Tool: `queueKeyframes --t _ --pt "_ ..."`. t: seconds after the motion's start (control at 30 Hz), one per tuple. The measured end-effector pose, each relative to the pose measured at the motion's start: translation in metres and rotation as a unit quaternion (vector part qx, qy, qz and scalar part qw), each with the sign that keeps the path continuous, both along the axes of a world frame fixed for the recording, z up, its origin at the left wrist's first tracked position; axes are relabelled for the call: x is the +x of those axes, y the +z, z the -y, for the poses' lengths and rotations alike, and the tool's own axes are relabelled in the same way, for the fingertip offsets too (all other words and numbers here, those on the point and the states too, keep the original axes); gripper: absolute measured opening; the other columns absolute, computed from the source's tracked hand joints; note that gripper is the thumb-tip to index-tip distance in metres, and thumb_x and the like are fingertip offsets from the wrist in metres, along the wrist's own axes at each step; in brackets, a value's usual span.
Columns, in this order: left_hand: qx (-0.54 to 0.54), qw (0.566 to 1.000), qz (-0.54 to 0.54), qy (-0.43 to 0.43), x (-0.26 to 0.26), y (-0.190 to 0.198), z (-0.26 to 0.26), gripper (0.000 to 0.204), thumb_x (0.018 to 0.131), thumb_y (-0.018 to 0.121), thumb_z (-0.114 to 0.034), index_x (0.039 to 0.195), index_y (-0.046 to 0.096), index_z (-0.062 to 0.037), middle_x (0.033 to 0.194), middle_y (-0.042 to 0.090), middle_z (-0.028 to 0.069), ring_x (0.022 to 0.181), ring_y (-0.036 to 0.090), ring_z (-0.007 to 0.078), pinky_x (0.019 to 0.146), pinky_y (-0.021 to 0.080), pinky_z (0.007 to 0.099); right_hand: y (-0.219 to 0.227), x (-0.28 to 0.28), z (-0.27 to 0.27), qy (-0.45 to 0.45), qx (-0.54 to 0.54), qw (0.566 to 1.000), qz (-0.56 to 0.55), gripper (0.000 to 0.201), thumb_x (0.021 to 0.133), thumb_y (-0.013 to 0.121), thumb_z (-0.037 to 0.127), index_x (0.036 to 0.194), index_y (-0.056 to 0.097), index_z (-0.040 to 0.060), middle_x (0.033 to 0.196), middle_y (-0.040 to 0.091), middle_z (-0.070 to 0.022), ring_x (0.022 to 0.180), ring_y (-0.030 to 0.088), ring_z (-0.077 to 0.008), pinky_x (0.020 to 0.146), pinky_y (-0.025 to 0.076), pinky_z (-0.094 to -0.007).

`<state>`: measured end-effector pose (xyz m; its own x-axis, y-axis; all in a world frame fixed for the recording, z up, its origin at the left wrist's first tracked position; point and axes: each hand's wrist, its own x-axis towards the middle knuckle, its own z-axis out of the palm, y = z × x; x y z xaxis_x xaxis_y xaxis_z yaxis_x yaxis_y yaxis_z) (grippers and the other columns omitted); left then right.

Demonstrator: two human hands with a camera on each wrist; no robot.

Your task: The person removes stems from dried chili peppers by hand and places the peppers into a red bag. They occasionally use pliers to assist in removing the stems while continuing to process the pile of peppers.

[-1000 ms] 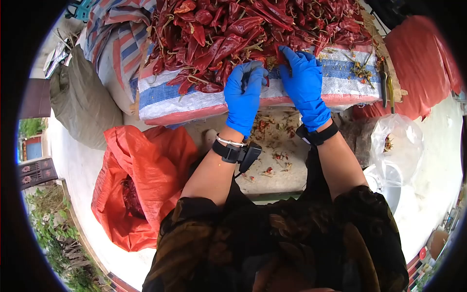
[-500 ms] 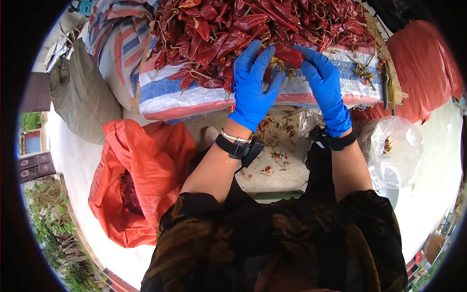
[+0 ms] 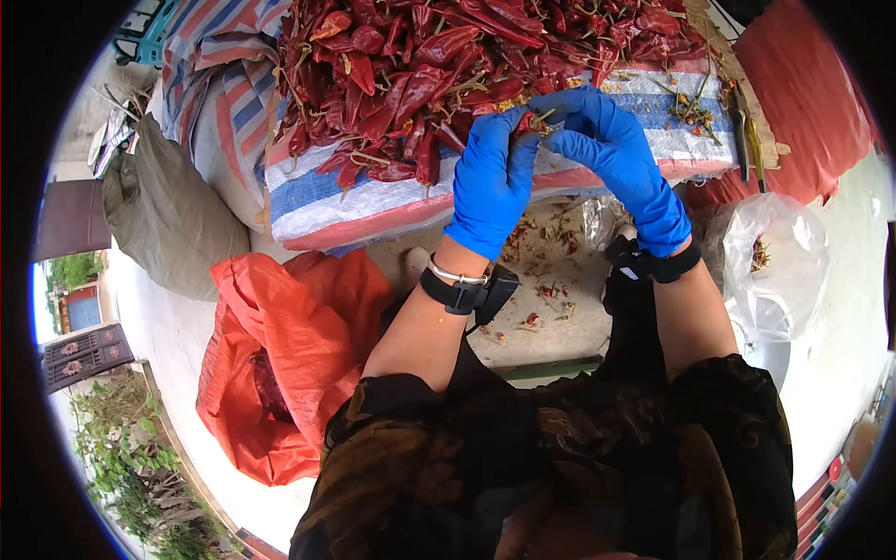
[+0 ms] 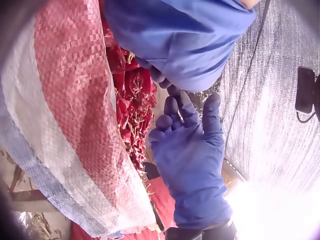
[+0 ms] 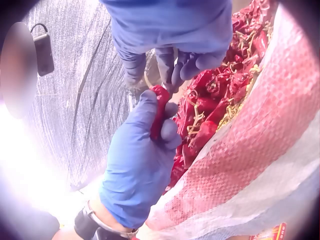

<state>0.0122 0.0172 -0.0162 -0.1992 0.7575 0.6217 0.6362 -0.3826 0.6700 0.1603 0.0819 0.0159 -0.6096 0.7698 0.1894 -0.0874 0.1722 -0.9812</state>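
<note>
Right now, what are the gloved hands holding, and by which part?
One dried red chili: the left hand grips its body, and the right hand pinches its stem end.

Dried red chili (image 5: 159,111), pinched w/ stem up.

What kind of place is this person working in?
Probably an outdoor yard for sorting dried chillies: a big chilli pile lies on a woven sheet, filled sacks stand around, and both gloved hands, left hand and right hand, grip one chilli.
</note>
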Motion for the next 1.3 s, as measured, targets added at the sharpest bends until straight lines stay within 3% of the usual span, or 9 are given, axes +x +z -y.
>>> queueKeyframes --t 0.23,0.37,0.53,0.63,0.7,0.83,1.03,1.23,1.3 --pt "-0.065 0.995 -0.075 -0.008 0.002 0.002 0.005 0.021 0.082 0.056 -0.013 0.1 0.053 -0.0023 0.088 0.055 0.0147 0.075 0.056 0.0313 0.065 0.045 0.0353 -0.013 -0.005 -0.001 -0.061 0.126 0.99 0.035 0.015 0.081 0.061 0.011 0.094 0.063 0.0037 0.082 0.059 -0.0012 0.077 0.054 -0.0107 0.07 0.043 -0.024" --pt "0.004 0.998 -0.007 -0.066 0.0 0.0 0.004 0.017 0.083 0.057 -0.013 0.097 0.053 -0.0038 0.085 0.056 0.0145 0.071 0.055 0.0327 0.063 0.046 0.0353 -0.013 -0.002 0.0 -0.009 -0.146 0.988 -0.057 0.016 0.083 0.058 0.016 0.091 0.063 0.002 0.071 0.057 -0.001 0.065 0.051 -0.0087 0.059 0.039 -0.0198" --pt "0.036 0.997 0.042 -0.057 0.001 0.002 0.006 0.016 0.083 0.057 -0.012 0.096 0.053 -0.0038 0.085 0.057 0.015 0.075 0.056 0.031 0.066 0.046 0.034 -0.026 -0.01 0.003 0.072 -0.407 0.881 -0.229 0.019 0.085 0.057 0.02 0.089 0.063 0.0027 0.068 0.056 -0.001 0.056 0.045 -0.0055 0.049 0.032 -0.0178" --pt "-0.038 0.998 0.03 -0.046 -0.003 -0.006 0.005 0.02 0.082 0.059 -0.014 0.098 0.054 -0.0038 0.086 0.057 0.0158 0.077 0.056 0.0308 0.068 0.046 0.0341 -0.02 -0.012 0.003 -0.025 -0.321 0.938 -0.127 0.015 0.084 0.058 0.017 0.088 0.063 0.0025 0.068 0.056 -0.001 0.06 0.048 -0.0061 0.052 0.036 -0.0192" --pt "-0.085 0.995 0.009 -0.042 -0.002 -0.006 0.005 0.022 0.081 0.06 -0.014 0.1 0.054 -0.0037 0.086 0.057 0.0161 0.078 0.057 0.031 0.069 0.046 0.0342 -0.022 -0.017 0.002 -0.106 0.015 0.994 -0.029 0.011 0.082 0.06 0.012 0.087 0.063 0.0024 0.069 0.057 -0.0003 0.064 0.051 -0.0066 0.056 0.04 -0.0208" --pt "-0.118 0.989 0.036 -0.078 0.0 0.001 0.008 0.02 0.08 0.061 -0.015 0.095 0.056 -0.0027 0.084 0.058 0.0161 0.075 0.058 0.0306 0.066 0.046 0.0332 -0.018 -0.012 0.003 -0.072 0.095 0.993 0.024 0.01 0.08 0.062 0.01 0.086 0.063 0.0024 0.071 0.058 0.0006 0.069 0.053 -0.0066 0.059 0.042 -0.0215" --pt "-0.128 0.957 0.171 -0.196 0.001 0.004 0.015 0.015 0.084 0.056 -0.012 0.095 0.057 -0.0017 0.081 0.06 0.0058 0.074 0.056 0.0134 0.067 0.044 0.0263 -0.018 0.011 -0.016 -0.062 -0.308 0.939 -0.139 0.014 0.081 0.062 0.013 0.09 0.063 0.0028 0.076 0.06 -0.0001 0.07 0.052 -0.0072 0.063 0.041 -0.0193" --pt "-0.183 0.862 0.449 -0.15 0.003 0.018 0.016 0.011 0.087 0.054 -0.014 0.093 0.057 -0.0048 0.07 0.052 -0.002 0.057 0.04 0.0046 0.051 0.033 0.0184 -0.017 0.06 -0.067 -0.363 0.11 0.925 0.0 0.023 0.078 0.065 0.02 0.096 0.062 0.0054 0.085 0.06 -0.004 0.075 0.055 -0.0149 0.07 0.043 -0.0242" --pt "-0.151 0.853 0.487 -0.111 -0.004 0.017 0.012 0.011 0.084 0.057 -0.01 0.094 0.057 -0.0064 0.069 0.051 -0.0033 0.056 0.038 0.0049 0.05 0.031 0.0194 -0.02 0.063 -0.069 -0.452 0.477 0.682 0.322 0.035 0.072 0.068 0.021 0.103 0.059 0.0069 0.102 0.058 -0.0119 0.091 0.055 -0.0253 0.079 0.043 -0.0333"
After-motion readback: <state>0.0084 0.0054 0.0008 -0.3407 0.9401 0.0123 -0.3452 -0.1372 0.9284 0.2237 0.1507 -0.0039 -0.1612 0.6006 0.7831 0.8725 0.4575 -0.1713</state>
